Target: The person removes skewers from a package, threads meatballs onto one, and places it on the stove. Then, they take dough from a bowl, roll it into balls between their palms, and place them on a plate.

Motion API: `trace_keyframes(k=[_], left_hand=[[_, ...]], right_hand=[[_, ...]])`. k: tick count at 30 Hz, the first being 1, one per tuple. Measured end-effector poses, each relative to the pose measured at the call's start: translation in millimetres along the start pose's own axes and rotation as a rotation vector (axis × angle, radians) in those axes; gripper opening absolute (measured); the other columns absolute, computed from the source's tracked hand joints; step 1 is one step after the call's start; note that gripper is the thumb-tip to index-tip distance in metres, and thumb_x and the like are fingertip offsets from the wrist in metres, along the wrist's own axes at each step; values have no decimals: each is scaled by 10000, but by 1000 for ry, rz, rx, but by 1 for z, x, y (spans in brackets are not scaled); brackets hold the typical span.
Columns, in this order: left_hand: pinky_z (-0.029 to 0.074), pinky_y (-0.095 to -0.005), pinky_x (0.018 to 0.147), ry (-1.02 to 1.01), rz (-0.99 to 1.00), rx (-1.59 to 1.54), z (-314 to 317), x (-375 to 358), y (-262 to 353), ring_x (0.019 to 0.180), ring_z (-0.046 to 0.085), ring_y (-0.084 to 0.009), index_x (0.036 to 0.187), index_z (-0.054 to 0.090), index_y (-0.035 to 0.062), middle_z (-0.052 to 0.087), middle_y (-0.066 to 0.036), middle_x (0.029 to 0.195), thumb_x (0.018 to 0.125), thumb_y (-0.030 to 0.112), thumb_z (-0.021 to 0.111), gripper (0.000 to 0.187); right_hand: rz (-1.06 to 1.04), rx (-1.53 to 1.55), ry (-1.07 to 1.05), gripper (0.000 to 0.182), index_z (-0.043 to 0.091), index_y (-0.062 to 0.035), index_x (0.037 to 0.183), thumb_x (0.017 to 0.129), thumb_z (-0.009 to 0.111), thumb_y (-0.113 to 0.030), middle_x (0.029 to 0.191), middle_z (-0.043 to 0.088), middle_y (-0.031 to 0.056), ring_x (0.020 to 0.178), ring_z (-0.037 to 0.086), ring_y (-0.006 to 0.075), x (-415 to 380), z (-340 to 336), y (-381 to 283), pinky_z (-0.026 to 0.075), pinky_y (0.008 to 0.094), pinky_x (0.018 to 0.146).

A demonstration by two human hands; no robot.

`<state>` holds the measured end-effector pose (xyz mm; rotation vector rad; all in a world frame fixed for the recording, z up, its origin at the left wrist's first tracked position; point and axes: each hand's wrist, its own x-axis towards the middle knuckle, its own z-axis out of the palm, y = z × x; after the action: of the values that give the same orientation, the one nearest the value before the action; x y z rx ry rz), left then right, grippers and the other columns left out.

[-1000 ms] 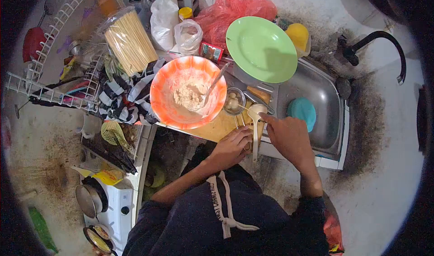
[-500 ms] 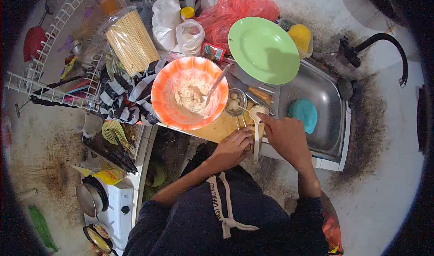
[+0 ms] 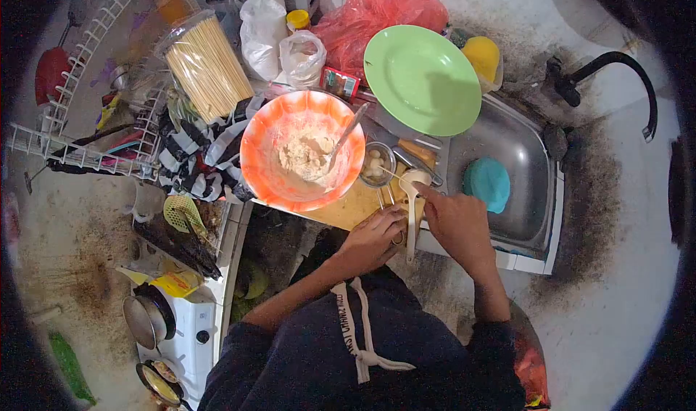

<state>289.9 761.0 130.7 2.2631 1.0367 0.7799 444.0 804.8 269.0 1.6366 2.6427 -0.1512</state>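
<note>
At the centre right of the frame, the white ladle (image 3: pixel 412 219) lies between the hands, its bowl uppermost. The right hand (image 3: pixel 458 222) is partly curled, fingertips at the bowl's right edge; the left hand (image 3: pixel 372 238), fingers loosely bent, is at the strainer's (image 3: pixel 375 165) handle. Whether either grips, I cannot tell.
</note>
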Motion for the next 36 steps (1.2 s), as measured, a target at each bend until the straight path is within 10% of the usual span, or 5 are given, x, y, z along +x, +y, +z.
trace_keyframes(k=[19,34,36], left_hand=[[351,-380,1007,21,13,-27,2,-1,-2,1200,409,-304,1120,489,-21,475,-141,1174,749,107,631,418],[345,-398,1004,72,27,-20,-4,2,5,1212,402,-304,1051,507,5,488,-128,1150,794,139,604,306],[338,-400,1011,41,6,-4,-6,2,7,1226,390,-302,1060,502,9,478,-130,1176,807,152,591,304]], right_hand=[[32,-30,-91,335,561,-71,1124,806,535,-173,664,639,111,601,641,269,3,21,-11,496,403,549],[393,744,192,272,577,-39,1135,919,451,-147,667,586,156,535,543,157,-66,89,-5,422,285,535],[346,840,284,280,548,-102,1163,911,448,-167,688,591,193,588,591,336,-68,93,-6,451,393,552]])
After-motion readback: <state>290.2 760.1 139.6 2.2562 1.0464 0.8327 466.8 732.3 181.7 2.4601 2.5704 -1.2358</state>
